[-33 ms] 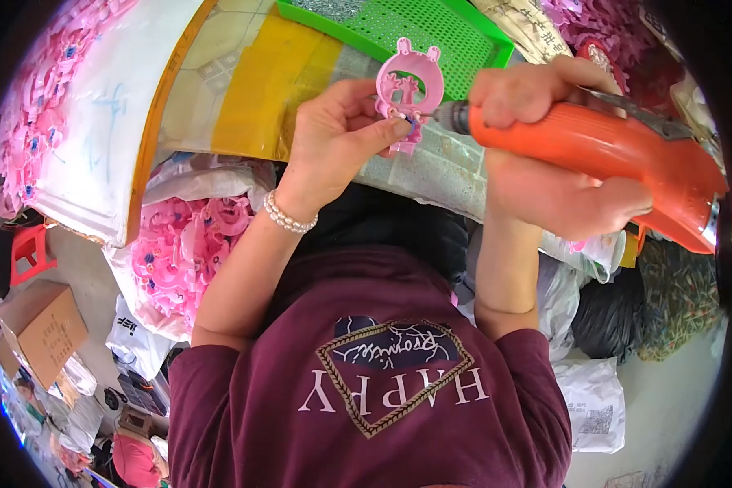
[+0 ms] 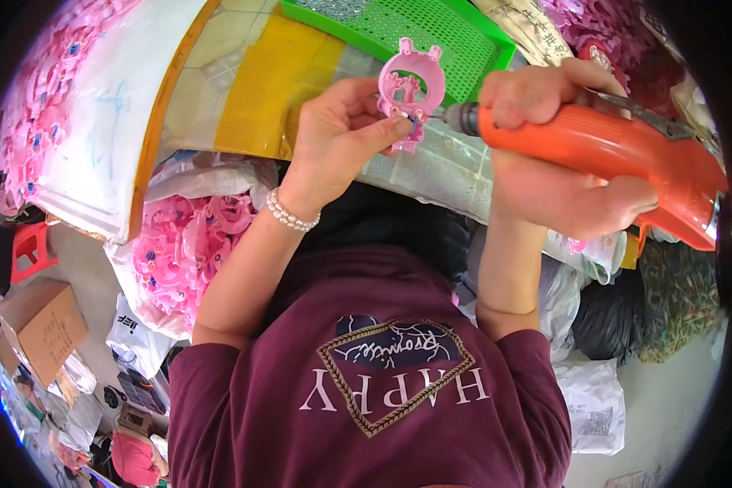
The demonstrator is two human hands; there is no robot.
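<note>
In my left hand (image 2: 339, 138) is a pink plastic frame (image 2: 421, 81), pinched between thumb and fingers at its lower part. The frame has a round opening, two small ears on top and small blue and purple details near my thumb. My right hand (image 2: 557, 183) grips an orange power screwdriver (image 2: 577, 138), held on its side. Its dark chuck (image 2: 462, 119) and thin bit point left at the frame's lower part, close to my left thumb. Whether the bit touches the frame I cannot tell.
A green perforated tray (image 2: 455, 41) with small metal pieces lies beyond my hands on the tape-covered table (image 2: 248, 89). A bag of pink plastic parts (image 2: 191, 252) stands left of my lap. More pink parts (image 2: 49, 106) line a white board at far left.
The screwdriver and my right hand have shifted slightly to the right. My left hand, with the frame, has moved only a little.
</note>
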